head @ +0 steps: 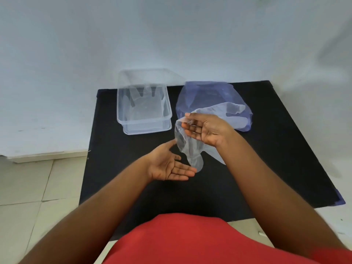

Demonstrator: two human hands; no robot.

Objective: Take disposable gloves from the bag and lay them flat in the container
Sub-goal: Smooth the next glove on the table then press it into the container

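My right hand (pixel 206 128) is raised palm-up over the black mat and pinches a clear disposable glove (pixel 187 147) between thumb and fingers; the glove hangs down crumpled below it. Just below and to the left, my left hand (pixel 169 165) lies open, palm up, its fingertips close to the glove's lower end. The clear plastic container (pixel 144 122) stands at the mat's back left with a flat clear glove (pixel 146 101) inside. The bluish translucent bag (pixel 213 96) sits at the back right, behind my right hand, and more clear glove material (pixel 231 109) spills out of its mouth.
A black mat (pixel 276 149) covers the floor in front of a pale wall. The container's clear lid (pixel 150 76) leans behind the container. Pale floor tiles (pixel 38 183) lie to the left. My red clothing fills the bottom of the view.
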